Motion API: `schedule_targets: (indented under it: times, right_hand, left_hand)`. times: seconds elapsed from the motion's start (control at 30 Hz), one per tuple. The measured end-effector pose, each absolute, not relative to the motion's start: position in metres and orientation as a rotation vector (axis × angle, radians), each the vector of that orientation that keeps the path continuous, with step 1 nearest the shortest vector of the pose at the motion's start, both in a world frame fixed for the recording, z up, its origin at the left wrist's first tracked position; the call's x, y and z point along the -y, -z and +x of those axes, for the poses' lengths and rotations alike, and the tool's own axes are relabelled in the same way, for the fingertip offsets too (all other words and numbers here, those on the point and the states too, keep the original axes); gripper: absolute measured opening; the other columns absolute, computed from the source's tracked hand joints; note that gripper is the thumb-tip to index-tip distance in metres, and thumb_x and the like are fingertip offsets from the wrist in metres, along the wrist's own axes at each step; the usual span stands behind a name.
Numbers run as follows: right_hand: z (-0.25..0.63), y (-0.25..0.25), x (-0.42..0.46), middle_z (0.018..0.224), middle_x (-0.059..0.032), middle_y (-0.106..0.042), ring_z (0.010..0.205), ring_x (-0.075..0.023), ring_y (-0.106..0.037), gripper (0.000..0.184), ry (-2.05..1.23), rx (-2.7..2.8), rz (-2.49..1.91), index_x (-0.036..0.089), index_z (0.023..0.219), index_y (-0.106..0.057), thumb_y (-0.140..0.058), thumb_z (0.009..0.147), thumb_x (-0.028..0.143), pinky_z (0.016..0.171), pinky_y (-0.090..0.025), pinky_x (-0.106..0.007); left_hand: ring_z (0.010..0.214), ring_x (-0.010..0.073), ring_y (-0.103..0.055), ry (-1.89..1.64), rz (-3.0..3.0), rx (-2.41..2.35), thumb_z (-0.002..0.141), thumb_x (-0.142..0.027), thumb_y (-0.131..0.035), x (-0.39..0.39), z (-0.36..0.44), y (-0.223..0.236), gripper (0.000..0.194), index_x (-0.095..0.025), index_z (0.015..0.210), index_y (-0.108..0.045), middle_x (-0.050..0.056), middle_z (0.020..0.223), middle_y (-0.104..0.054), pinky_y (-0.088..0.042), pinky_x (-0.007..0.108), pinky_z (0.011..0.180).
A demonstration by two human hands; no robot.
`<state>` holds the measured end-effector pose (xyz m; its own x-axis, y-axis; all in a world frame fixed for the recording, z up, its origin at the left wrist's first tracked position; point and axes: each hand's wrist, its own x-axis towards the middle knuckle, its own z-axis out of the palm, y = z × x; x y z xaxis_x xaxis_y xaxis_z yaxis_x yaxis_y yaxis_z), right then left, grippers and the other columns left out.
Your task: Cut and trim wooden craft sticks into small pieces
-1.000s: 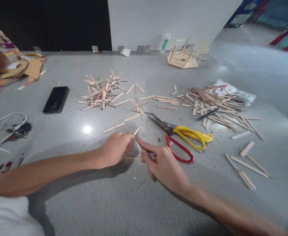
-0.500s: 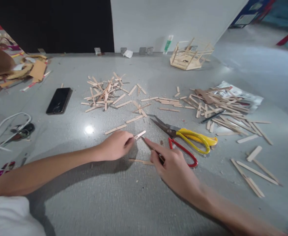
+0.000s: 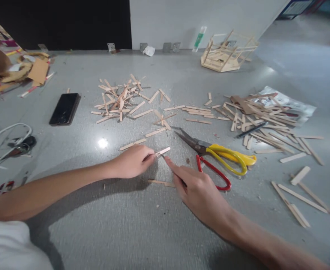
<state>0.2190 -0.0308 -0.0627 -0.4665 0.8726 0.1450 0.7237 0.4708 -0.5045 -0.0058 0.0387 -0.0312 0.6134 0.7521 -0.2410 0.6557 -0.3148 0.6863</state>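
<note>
My left hand [image 3: 135, 162] is closed, pinching a wooden craft stick [image 3: 165, 150] whose rounded end sticks out to the right. My right hand [image 3: 197, 187] is wrapped round a slim, dark, blade-like tool [image 3: 162, 155], its forefinger stretched along it. The tool's tip meets the stick near my left fingertips; its handle is mostly hidden in the palm. Under my hands lies a notched stick [image 3: 156, 182] on the grey table, partly covered by the right hand. Just beyond the right hand rest scissors [image 3: 201, 148] with one yellow and one red handle, blades spread.
Loose craft sticks [image 3: 122, 99] are heaped at the back centre, with another pile [image 3: 269, 123] on the right. A stick-built frame [image 3: 224, 56] and a glue tube [image 3: 199, 38] stand at the back. On the left are a phone [image 3: 64, 108], a white cable [image 3: 7, 129] and cardboard scraps [image 3: 38, 70].
The camera view has shifted slightly, so the right-side things sit further right. Both hands keep their holds, and the tool's tip stays at the stick with only slight motion.
</note>
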Motion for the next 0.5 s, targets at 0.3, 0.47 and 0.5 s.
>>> schedule_targets:
  times: [0.3, 0.47, 0.5]
  right_hand:
    - [0.232, 0.050, 0.028, 0.085, -0.0091, -0.073, 0.068, -0.0180, -0.065, 0.054, -0.033, 2.552, -1.260, 0.008, 0.149, -0.051, -0.032, 0.098, 0.002, 0.059, -0.050, -0.028]
    - [0.239, 0.042, 0.021, 0.089, -0.0090, -0.073, 0.068, -0.0187, -0.065, 0.047, 0.283, 2.556, -1.176, 0.008, 0.132, -0.060, -0.036, 0.094, -0.004, 0.057, -0.048, -0.029]
    - [0.239, 0.042, 0.021, 0.087, -0.0076, -0.072, 0.067, -0.0182, -0.064, 0.046, 0.298, 2.565, -1.165, 0.008, 0.131, -0.061, -0.037, 0.093, -0.005, 0.057, -0.047, -0.029]
  left_hand:
    - [0.047, 0.0097, -0.026, -0.127, 1.906, -1.064, 0.098, -0.026, -0.046, -0.042, -0.007, 0.027, 0.040, -0.021, 0.060, -0.033, -0.006, 0.052, -0.030, -0.018, 0.029, 0.052]
    - [0.049, 0.0095, -0.023, -0.120, 1.830, -1.048, 0.096, -0.028, -0.048, -0.044, -0.007, 0.027, 0.039, -0.021, 0.061, -0.030, -0.007, 0.055, -0.026, -0.017, 0.029, 0.054]
    - [0.049, 0.0095, -0.023, -0.121, 1.838, -1.047, 0.096, -0.027, -0.048, -0.044, -0.007, 0.028, 0.039, -0.021, 0.061, -0.030, -0.007, 0.055, -0.026, -0.016, 0.030, 0.054]
